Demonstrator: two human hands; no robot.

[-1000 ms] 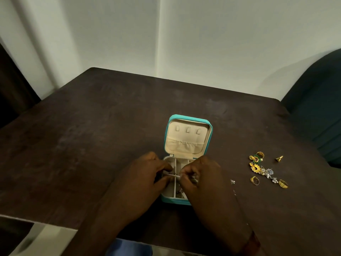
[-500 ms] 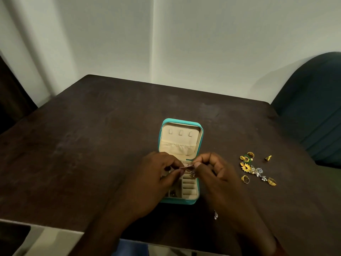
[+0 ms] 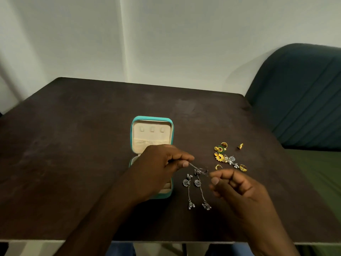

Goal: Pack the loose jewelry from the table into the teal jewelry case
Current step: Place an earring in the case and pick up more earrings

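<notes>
Silver chain (image 3: 198,169): pinched by left hand (image 3: 158,169) over teal jewelry case (image 3: 170,130), spanned toward curled right hand (image 3: 238,189) (grip cannot be told), presumably to keep 2 drops (image 3: 197,183) untangled.

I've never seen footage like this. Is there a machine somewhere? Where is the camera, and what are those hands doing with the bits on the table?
There is no machine here. These are a person's two bare hands, filmed by one wide-angle camera worn on the head and looking forward and down. That is why the arms come in from the bottom edge.

On the dark brown table stands a small teal jewelry case with cream lining, its lid open. The left hand is in front of the case's lower half and pinches a thin silver chain. Below the chain are silver flower-shaped dangles; I cannot tell whether they hang or lie on the table. The right hand, fingers curled, is at the chain's other end, but blur hides whether it grips. Further right lies a loose heap of gold rings and yellow flower pieces.
</notes>
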